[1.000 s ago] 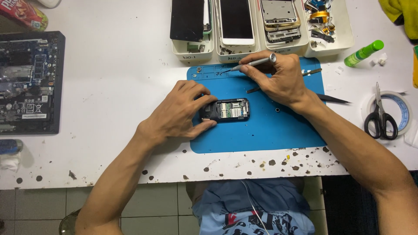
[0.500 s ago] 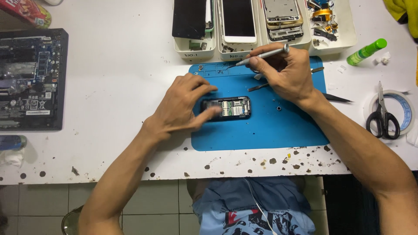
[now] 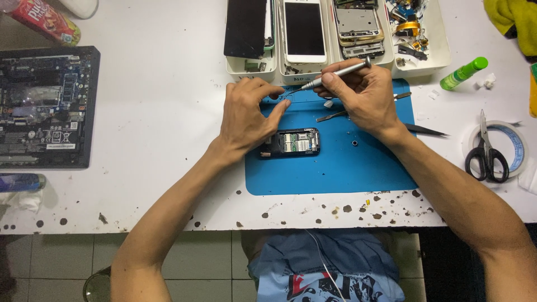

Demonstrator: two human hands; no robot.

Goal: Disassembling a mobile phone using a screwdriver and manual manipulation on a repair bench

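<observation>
Nearest on the white paint-flecked desk (image 3: 140, 190) lies the blue rubber work mat (image 3: 341, 168), and on its left half sits the small black phone with its back off and green circuit board bared (image 3: 291, 142). The left hand (image 3: 246, 117) rests its heel by the phone's left end, fingers spread flat and holding nothing, the forefinger stretched to the mat's far edge. Just right of it the right hand (image 3: 363, 98) has a closed pinch grip on a slim silver precision screwdriver (image 3: 335, 75), tip angled left and down toward that forefinger (whatever sits at the tip is too small to make out). A steady job here, I judge, means keeping the driver tip low over the mat and the left fingertip pressed beside it, so that small parts cannot roll. Black-handled scissors (image 3: 485, 154) lie on a tape roll at right, an opened laptop base (image 3: 45, 106) at left. Farthest are white trays of phone parts (image 3: 335, 28).
</observation>
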